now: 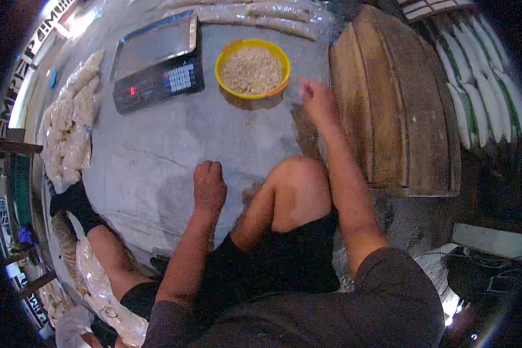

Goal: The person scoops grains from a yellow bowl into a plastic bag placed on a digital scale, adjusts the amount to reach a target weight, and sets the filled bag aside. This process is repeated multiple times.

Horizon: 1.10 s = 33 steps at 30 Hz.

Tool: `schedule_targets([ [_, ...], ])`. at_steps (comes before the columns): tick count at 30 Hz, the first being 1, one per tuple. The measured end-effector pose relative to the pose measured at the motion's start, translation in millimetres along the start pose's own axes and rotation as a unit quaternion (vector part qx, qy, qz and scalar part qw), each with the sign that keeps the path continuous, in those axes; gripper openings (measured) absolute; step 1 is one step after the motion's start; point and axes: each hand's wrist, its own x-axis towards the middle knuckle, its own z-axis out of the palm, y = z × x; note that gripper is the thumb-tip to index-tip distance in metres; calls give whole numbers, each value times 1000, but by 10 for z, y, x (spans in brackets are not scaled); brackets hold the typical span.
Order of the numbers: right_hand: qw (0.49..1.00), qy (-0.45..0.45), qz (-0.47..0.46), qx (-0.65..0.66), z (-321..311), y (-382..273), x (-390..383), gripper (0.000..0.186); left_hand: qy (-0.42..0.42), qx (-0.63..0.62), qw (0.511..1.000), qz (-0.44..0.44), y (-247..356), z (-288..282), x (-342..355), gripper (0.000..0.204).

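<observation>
My left hand (210,184) is curled into a fist over the grey sheet (156,136), and nothing shows in it. To the right of a yellow bowl (218,74), my right hand (320,103) hovers close to the rim without seeming to touch it. Its fingers look bent, but blur hides how far they close. Pale, crumbly flakes (252,69) fill most of the bowl. Left of the bowl stands a digital scale (159,81) with a bare metal pan (156,40), a keypad and a lit red display.
Filled clear plastic bags (69,124) lie along the left side, with more bags (278,13) at the far edge. A large brown wooden block (400,110) flanks my right arm. Beyond it are white-and-green packages (481,81). My bent knee (301,185) rises between my arms.
</observation>
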Motion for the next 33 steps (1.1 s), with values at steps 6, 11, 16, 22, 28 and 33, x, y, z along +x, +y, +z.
schedule_targets([
  [6,980,-125,58,-147,296,807,-938,18,21,-23,999,-1,53,-160,386,10],
  [11,997,-49,21,-49,398,925,-1080,15,207,-183,959,58,617,-861,1653,15],
  [16,973,-121,-195,-35,447,888,-1166,20,15,-146,987,65,738,-776,1955,15],
  [22,969,-169,-176,-38,456,880,-1354,23,4,-104,992,67,341,281,1073,9],
  [28,976,68,-23,205,185,-389,-262,17,38,-81,992,87,312,399,1151,5],
  [33,991,121,12,-57,401,155,118,23,61,-124,983,121,410,334,1435,7],
])
